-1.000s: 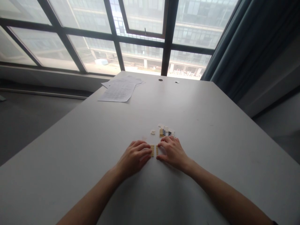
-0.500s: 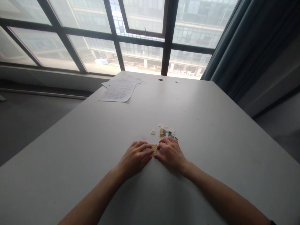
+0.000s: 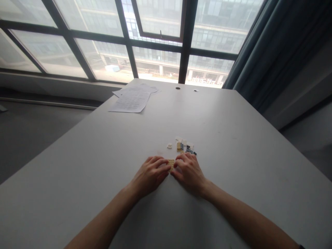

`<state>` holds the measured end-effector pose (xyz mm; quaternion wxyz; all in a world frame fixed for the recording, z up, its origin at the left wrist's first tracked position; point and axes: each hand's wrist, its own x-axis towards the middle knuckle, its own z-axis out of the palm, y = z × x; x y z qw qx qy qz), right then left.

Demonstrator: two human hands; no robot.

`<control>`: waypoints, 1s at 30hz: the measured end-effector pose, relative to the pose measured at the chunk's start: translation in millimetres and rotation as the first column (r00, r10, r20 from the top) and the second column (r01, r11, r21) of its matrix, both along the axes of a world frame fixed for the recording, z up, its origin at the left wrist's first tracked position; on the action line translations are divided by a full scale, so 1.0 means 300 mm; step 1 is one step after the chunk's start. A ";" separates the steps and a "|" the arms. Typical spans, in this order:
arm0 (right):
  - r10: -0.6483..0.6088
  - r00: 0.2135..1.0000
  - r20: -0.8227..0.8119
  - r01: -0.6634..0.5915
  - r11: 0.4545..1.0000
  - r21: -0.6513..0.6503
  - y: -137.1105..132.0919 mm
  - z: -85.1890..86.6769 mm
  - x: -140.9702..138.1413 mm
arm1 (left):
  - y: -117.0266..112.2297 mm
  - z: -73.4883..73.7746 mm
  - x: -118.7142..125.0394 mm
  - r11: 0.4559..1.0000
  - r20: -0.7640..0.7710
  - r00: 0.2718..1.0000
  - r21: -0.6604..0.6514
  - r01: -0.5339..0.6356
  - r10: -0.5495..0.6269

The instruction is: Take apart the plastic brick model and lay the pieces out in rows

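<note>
Left hand: the left hand (image 3: 149, 174) lies palm down on the tabletop (image 3: 103, 155), its fingers curled, the fingertips touching the left edge of the tan studded plate (image 3: 171, 163).
Right hand: the right hand (image 3: 188, 170) lies just beside it, its fingers bent and pressing on the right edge of the same plate.
Tan studded plate: flat on the tabletop, between the two hands, mostly hidden by the fingers.
Small bricks: a little pile of bricks (image 3: 185, 146) sits just behind the right hand; one white brick (image 3: 169, 146) lies near it, apart.
Papers: printed sheets (image 3: 132, 98) rest at the far left part of the tabletop, well apart from the hands.
</note>
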<state>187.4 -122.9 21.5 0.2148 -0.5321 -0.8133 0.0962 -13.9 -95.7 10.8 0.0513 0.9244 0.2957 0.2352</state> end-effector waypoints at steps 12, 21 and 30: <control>-0.023 1.000 -0.013 0.022 1.000 -0.019 0.003 -0.003 0.005 | 0.001 -0.011 -0.002 1.000 0.004 1.000 0.001 -0.013 0.013; -0.026 0.999 -0.033 0.026 1.000 -0.006 0.002 -0.013 0.006 | 0.003 -0.012 -0.003 1.000 -0.001 1.000 -0.009 -0.006 0.006; -0.153 0.987 -0.042 0.155 0.987 0.042 0.088 0.008 0.073 | 0.002 -0.028 -0.012 0.997 0.030 0.997 0.044 -0.067 0.066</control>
